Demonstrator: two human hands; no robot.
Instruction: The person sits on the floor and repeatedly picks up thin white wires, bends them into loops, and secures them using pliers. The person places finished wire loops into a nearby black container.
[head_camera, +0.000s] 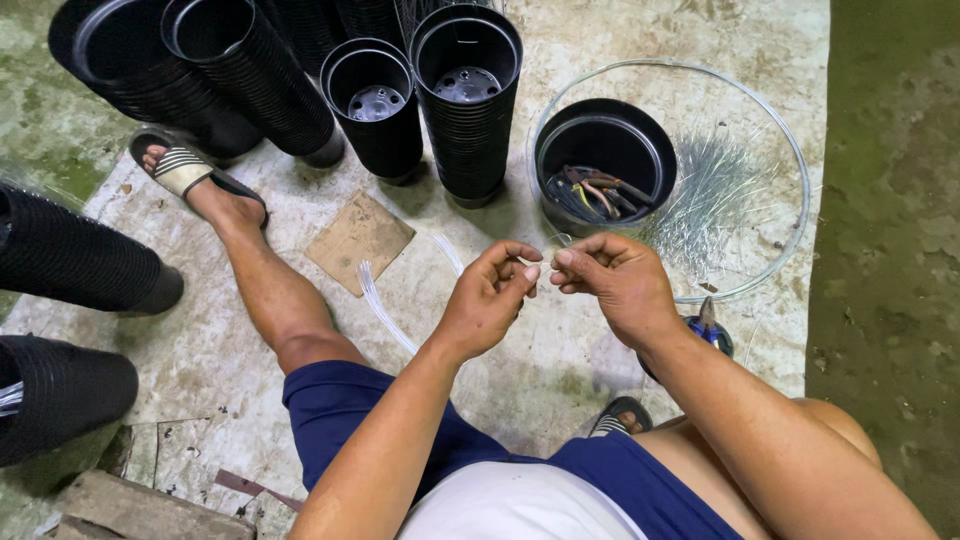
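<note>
At frame centre, the left hand (487, 297) and right hand (612, 278) each pinch one short piece of clear tube (545, 254) between thumb and fingertips. More tubing (385, 312) lies uncut at lower left; pot stacks (466, 95) wait at top, untouched.

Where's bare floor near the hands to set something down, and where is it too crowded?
Bare concrete lies below the cardboard square, between the left leg and the left hand, crossed only by clear tubing. The green floor at far right is bare too. Crowded: the pot stacks along the top, and the wire pile beside the tool pot.
</note>
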